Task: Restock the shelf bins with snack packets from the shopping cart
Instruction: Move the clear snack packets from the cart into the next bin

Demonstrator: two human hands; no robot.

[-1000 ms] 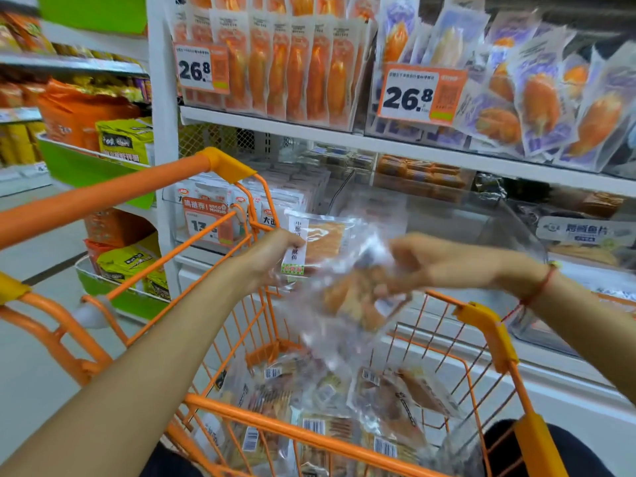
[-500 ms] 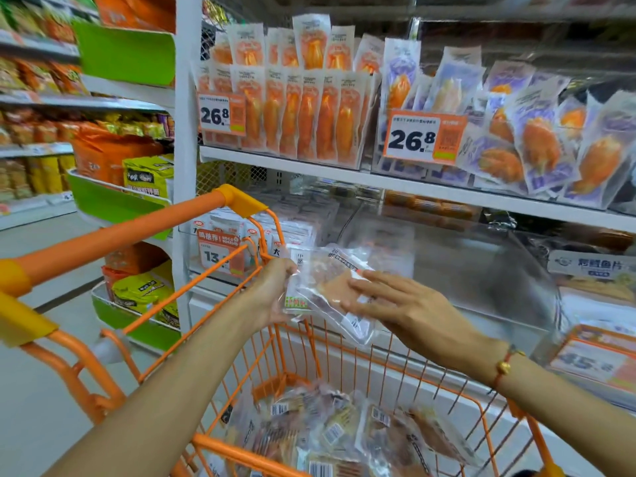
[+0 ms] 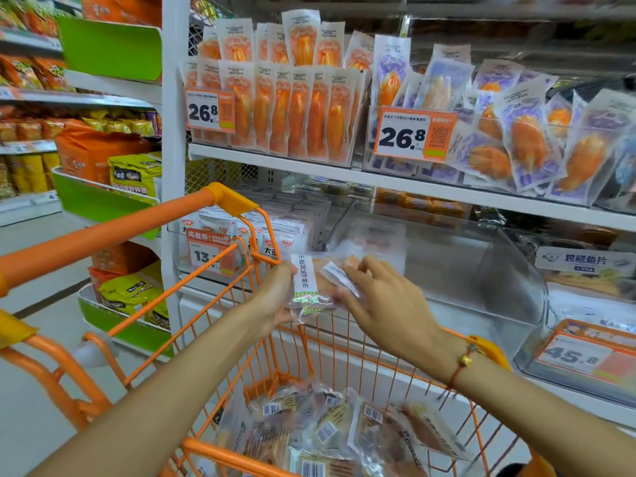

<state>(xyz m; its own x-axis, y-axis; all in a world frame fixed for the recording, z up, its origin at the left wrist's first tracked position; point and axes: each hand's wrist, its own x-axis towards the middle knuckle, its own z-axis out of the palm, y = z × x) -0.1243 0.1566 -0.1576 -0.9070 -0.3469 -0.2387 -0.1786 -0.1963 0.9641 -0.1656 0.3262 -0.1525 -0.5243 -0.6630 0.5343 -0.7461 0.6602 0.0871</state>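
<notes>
Packets (image 3: pixel 320 285) sit between my hands: left hand (image 3: pixel 275 297) grips their edge, right hand (image 3: pixel 389 304) presses them with straight fingers; shopping cart (image 3: pixel 220 456) below, clear bin (image 3: pixel 447 270) just beyond.

I read "26.8" on the orange price tag (image 3: pixel 210 111) fixed before the orange packets, and "26.8" again on the bigger price tag (image 3: pixel 414 135) to its right. Below the first one, a tag (image 3: pixel 210 251) behind the cart wire shows "13". Far right and lowest, a blurred tag (image 3: pixel 585 356) reads "45.8". The packet (image 3: pixel 311 287) held in my hands carries a white strip of Chinese characters.
</notes>
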